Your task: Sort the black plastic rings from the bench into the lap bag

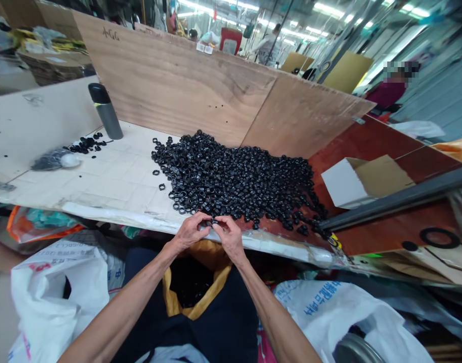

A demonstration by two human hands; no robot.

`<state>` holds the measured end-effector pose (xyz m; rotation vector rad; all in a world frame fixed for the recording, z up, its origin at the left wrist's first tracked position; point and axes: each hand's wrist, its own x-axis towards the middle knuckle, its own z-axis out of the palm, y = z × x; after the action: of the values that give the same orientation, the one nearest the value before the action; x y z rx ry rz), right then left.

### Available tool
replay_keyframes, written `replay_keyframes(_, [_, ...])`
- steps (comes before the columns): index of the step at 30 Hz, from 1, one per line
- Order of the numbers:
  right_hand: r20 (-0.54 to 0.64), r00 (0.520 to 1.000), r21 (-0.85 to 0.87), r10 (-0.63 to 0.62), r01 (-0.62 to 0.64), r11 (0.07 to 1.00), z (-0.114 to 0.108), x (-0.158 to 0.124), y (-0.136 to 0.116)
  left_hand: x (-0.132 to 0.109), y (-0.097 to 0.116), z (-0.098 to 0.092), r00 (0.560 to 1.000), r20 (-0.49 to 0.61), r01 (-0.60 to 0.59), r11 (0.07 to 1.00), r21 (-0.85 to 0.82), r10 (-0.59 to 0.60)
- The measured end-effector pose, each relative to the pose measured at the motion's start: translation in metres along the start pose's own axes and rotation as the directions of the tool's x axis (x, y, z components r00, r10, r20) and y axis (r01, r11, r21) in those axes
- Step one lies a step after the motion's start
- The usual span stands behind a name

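Note:
My left hand (193, 231) and my right hand (229, 236) meet at the front edge of the table, fingers curled in a pinch. Between their fingertips is a small black ring-shaped part (214, 222), mostly covered by the fingers. Just beyond them spreads a large heap of black ring-shaped parts (234, 176), with a few loose ones at its left side. Below my hands, between my legs, a yellow-brown sack (200, 307) holds dark pieces that I cannot make out singly.
A grey bottle (109, 116) stands at the back left, near a dark plastic bag (51, 160) and scattered black bits. Plywood boards (178, 80) wall the table's back. On the right are a cardboard box (351, 181) and a dark metal bar (397, 195). White sacks (60, 287) flank me.

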<state>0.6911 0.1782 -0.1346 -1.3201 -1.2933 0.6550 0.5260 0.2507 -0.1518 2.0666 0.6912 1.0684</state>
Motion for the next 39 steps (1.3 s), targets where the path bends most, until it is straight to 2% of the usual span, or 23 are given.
replay_keyframes(2, [-0.012,0.998,0.021,0.065,-0.065,0.998,0.001,-0.001,0.002,-0.001,-0.001,-0.001,0.999,0.02,0.052,0.997,-0.058,-0.05])
replay_keyframes(4, [-0.016,0.991,0.066,0.135,-0.133,0.989,0.001,0.0,0.004,0.0,0.0,-0.003,0.999,0.016,0.051,0.992,-0.117,-0.05])
replay_keyframes(6, [-0.033,0.977,0.146,0.208,-0.202,0.969,0.002,0.001,0.007,0.003,0.001,-0.003,0.997,-0.032,0.063,0.974,-0.218,-0.072])
replay_keyframes(8, [-0.036,0.963,0.241,0.266,-0.25,0.938,0.003,0.004,0.008,0.005,0.003,-0.003,0.983,-0.091,0.117,0.927,-0.356,-0.159])
replay_keyframes(11, [-0.009,0.958,0.332,0.286,-0.267,0.905,0.007,0.007,0.009,0.007,0.004,-0.002,0.954,-0.094,0.211,0.857,-0.47,-0.286])
replay_keyframes(15, [-0.009,0.953,0.384,0.304,-0.278,0.881,0.01,0.011,0.01,0.008,0.004,-0.003,0.948,-0.071,0.245,0.855,-0.457,-0.309])
replay_keyframes(20, [-0.028,0.953,0.387,0.301,-0.267,0.883,0.01,0.013,0.012,0.009,-0.002,-0.002,0.978,-0.036,0.176,0.907,-0.383,-0.205])
replay_keyframes(26, [-0.03,0.979,0.298,0.2,-0.182,0.937,0.009,0.014,0.014,0.007,-0.011,0.004,0.967,-0.043,0.204,0.868,-0.453,-0.25])
replay_keyframes(30, [-0.007,0.992,0.21,0.125,-0.12,0.97,0.01,0.014,0.015,0.007,-0.009,0.004,0.966,-0.018,0.228,0.877,-0.423,-0.259])
replay_keyframes(39, [-0.026,0.992,0.105,0.121,-0.118,0.987,0.017,0.01,0.02,0.008,-0.007,-0.002,0.978,0.016,0.201,0.912,-0.356,-0.21])
